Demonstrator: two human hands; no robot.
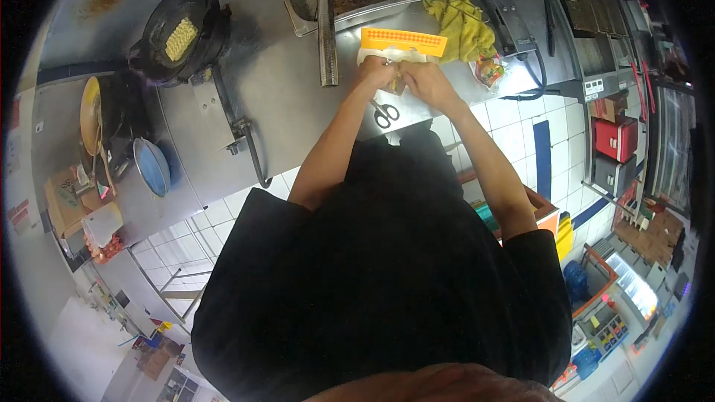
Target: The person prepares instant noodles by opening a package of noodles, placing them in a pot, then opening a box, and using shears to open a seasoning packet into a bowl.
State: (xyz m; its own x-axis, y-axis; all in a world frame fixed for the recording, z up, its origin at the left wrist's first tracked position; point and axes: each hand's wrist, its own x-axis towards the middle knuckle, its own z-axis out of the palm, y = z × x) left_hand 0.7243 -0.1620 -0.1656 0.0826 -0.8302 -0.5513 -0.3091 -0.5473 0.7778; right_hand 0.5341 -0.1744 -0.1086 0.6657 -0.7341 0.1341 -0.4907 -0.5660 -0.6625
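Note:
My left hand (377, 71) and my right hand (425, 82) are close together over the steel counter, both gripping a small packet (396, 86) between them. Just beyond the hands lies a yellow-orange paper container or wrapper (403, 41) with a checkered band and a pale part partly covered by the fingers. Scissors (386, 115) with dark handles lie on the counter edge, nearer to me than the hands. A crumpled yellow-green cloth (459, 28) is beyond my right hand, with a colourful plastic packet (489, 71) beside it.
At the left, a block of dried noodles (181, 39) sits in a black wok (177, 61). A long metal handle (327, 39) with a red tie projects over the counter from a metal tray (304, 25). A blue bowl (152, 167) stands at far left. A hooked bar (256, 162) projects from the counter front.

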